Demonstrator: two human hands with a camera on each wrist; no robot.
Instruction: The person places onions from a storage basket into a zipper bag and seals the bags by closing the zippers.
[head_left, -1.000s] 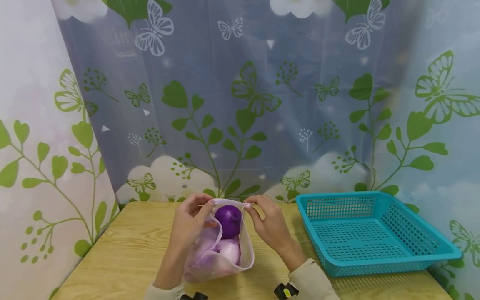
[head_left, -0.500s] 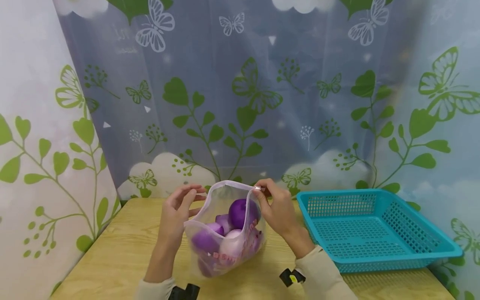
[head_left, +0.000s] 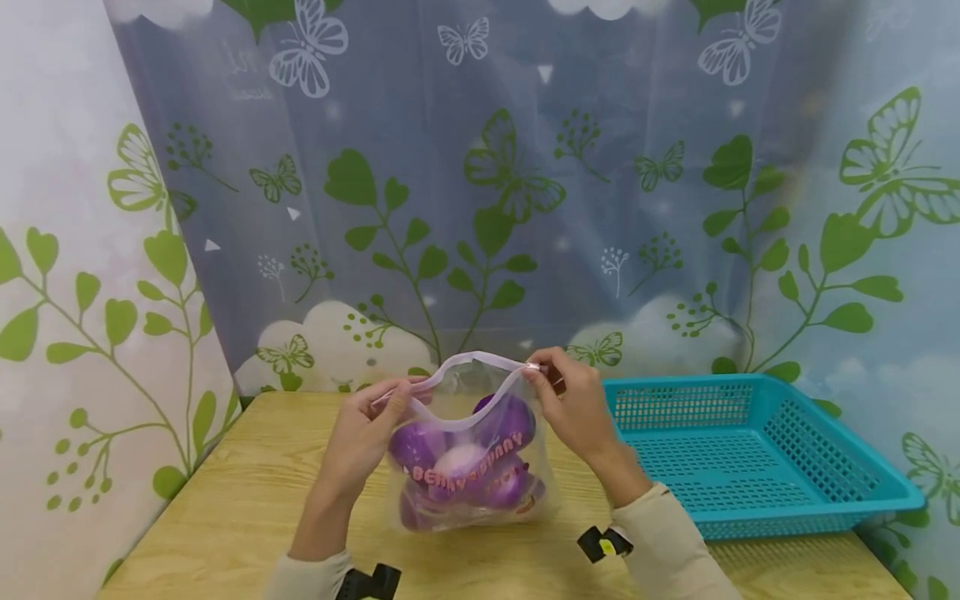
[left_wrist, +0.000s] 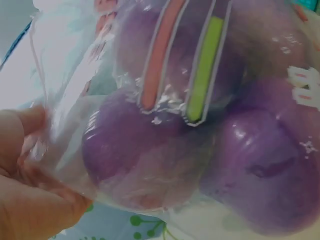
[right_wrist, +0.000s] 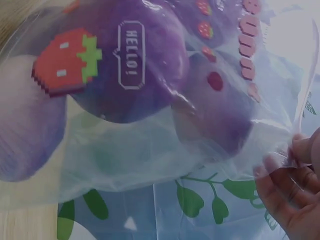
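A clear printed zip bag (head_left: 480,357) with a pale band along its mouth sits upright at the front of the table. Inside it lie several onions (head_left: 416,443), mostly purple, with a paler onion (head_left: 461,458) in the middle. My left hand (head_left: 358,433) pinches the left end of the mouth between thumb and fingers. At the other end my right hand (head_left: 581,400) pinches the corner beside the small zip slider (head_left: 532,367). The mouth gapes between both hands. Close up, purple onions (left_wrist: 145,155) press against the film in the left wrist view.
A turquoise slotted plastic basket (head_left: 795,525) stands to the right, near my right forearm. The wood-grain table (head_left: 247,483) ends at a patterned curtain (head_left: 420,208) with leaves and butterflies behind and at the sides.
The bag has been turned and stretched wider, its printed front now facing me. My right hand has moved right with its corner; my left hand has taken hold of the left end.
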